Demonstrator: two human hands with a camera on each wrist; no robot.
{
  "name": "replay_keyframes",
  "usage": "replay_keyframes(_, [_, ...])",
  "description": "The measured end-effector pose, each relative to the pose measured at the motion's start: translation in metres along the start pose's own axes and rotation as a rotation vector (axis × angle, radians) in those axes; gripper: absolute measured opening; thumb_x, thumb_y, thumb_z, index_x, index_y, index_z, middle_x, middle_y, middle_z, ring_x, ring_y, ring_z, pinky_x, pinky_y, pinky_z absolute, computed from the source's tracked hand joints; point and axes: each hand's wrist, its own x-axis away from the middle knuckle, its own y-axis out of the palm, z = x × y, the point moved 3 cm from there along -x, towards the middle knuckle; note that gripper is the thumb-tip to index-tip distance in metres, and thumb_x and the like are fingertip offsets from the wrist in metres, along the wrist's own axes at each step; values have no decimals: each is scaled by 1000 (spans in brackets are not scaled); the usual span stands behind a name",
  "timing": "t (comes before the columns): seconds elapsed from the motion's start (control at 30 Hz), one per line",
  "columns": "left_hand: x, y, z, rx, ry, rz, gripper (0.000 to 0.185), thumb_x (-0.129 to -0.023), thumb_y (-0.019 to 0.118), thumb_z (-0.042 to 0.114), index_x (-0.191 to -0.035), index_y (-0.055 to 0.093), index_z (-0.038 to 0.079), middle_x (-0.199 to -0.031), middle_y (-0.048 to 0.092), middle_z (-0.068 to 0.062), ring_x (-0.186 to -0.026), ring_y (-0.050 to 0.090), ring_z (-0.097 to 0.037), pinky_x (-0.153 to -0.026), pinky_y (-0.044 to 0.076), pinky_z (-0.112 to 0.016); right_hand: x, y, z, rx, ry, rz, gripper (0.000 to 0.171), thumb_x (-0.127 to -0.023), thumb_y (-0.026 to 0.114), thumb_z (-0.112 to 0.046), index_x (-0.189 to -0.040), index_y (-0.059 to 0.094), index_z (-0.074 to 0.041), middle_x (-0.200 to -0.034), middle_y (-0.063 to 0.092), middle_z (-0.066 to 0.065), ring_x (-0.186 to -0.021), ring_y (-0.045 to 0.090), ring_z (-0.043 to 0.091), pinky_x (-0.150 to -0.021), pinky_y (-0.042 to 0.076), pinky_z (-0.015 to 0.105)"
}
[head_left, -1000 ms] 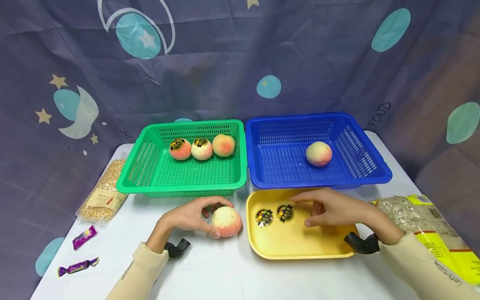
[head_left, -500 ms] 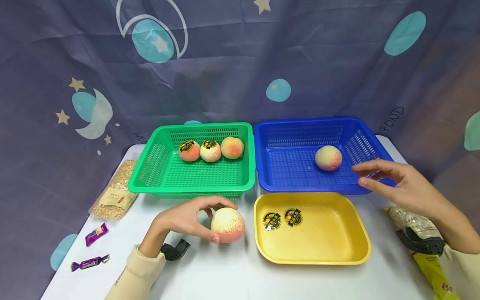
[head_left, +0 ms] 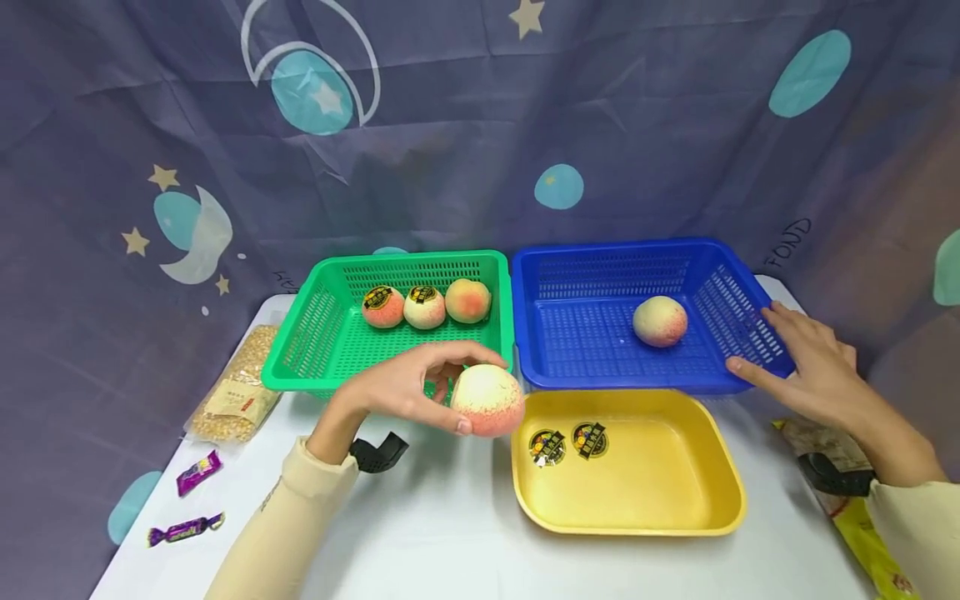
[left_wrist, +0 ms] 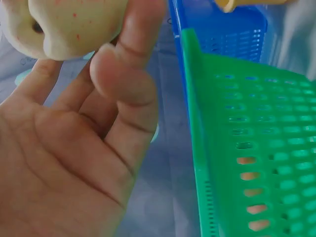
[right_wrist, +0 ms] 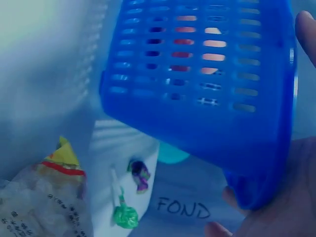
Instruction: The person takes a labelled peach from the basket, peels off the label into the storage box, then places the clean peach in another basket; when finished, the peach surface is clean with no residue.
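Note:
My left hand holds a toy peach between thumb and fingers, raised above the table in front of the green basket. In the left wrist view the pale, red-speckled peach shows a dark hole. My right hand is at the right rim of the blue basket; its thumb lies over the inner side and its fingers reach round the outside. One pale-and-pink peach sits in the blue basket. Three peaches stand in a row in the green one, two bearing black stickers.
The yellow tray, in front of the blue basket, holds two black round stickers. A bag of corn kernels and two purple-wrapped candies lie at left. A yellow bag lies at right.
My right hand has left the yellow tray, swung right and reached the blue basket's rim. My left hand has lifted the peach off the table and moved it slightly right.

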Motion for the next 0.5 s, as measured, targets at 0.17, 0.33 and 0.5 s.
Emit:
replay_keyframes(0.17, [-31,-13,3,-27,31,36,64,-81,83,27,-140,58,26,-135,64,8,-95,62,-18,-65,45,-28,1,3,4,15,14,-8,101,-95,60,-51,-162,7,3,-167,5,32,-144,7,62,-98,10,80])
replay_keyframes(0.33, [-68,-21,7,-10,48,59,64,-82,82,24,-141,57,24,-131,66,4,-102,66,-17,-72,51,-35,0,3,6,19,22,-14,103,-95,60,-53,-162,3,2,-167,1,32,-144,7,62,-98,10,79])
replay_keyframes(0.5, [-107,-28,4,27,47,103,64,-83,82,20,-141,57,22,-128,67,1,-105,67,-19,-84,57,-42,-1,4,7,9,36,-29,103,-95,59,-53,-162,2,1,-167,0,31,-143,8,64,-99,12,80])
